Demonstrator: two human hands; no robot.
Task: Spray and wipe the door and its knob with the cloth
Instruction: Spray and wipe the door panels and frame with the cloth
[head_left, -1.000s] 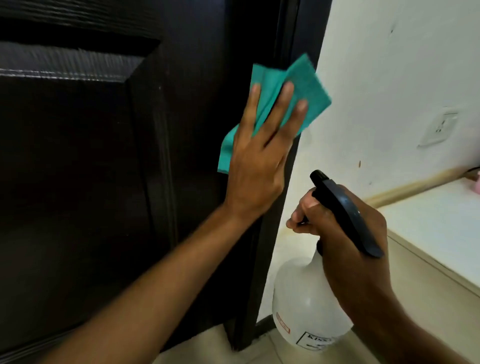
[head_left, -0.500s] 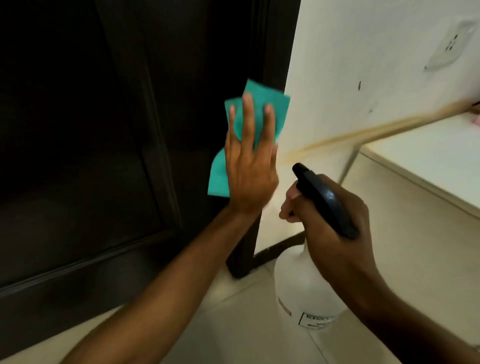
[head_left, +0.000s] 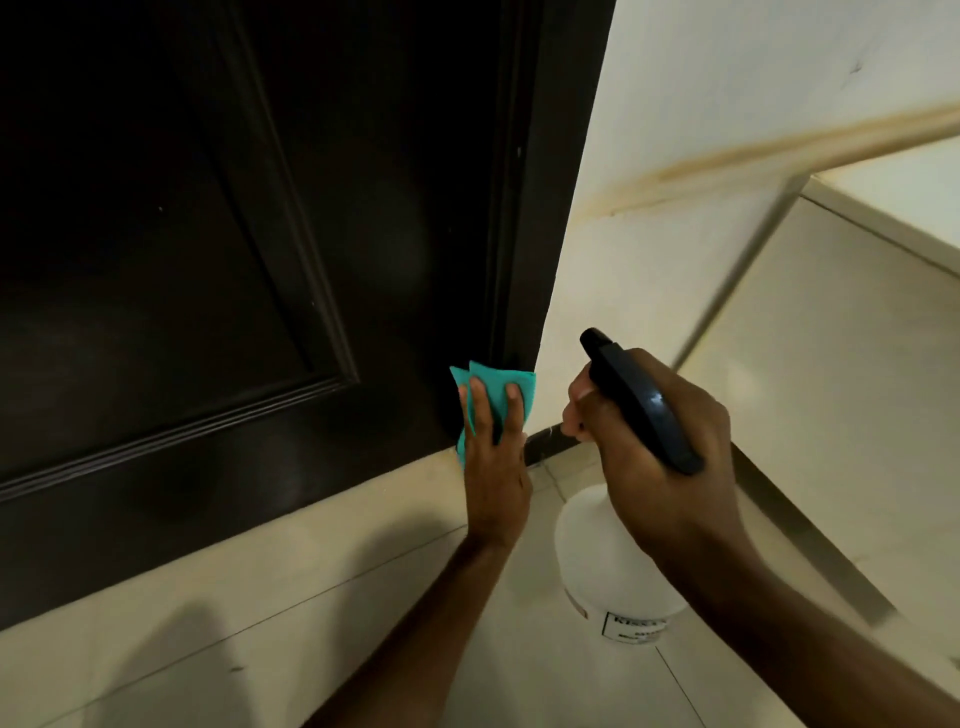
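The thin teal fabric cloth (head_left: 498, 397) is pressed flat against the dark brown panelled wooden door (head_left: 260, 234) at the door's lower corner, on its frame side, just above the floor. The left hand (head_left: 493, 467) spreads straight fingers over it, the grip apart. It looks soft, light and limp, so it should bunch or slip unless held by a flat palm across its middle. The right hand (head_left: 654, 457) curls tight round the black trigger head of a white translucent plastic spray bottle (head_left: 608, 566), beside the door; it probably sloshes and is best carried by its neck. The cream tiled floor (head_left: 260, 623) and pale wall (head_left: 727, 104) crowd that corner. No knob shows.
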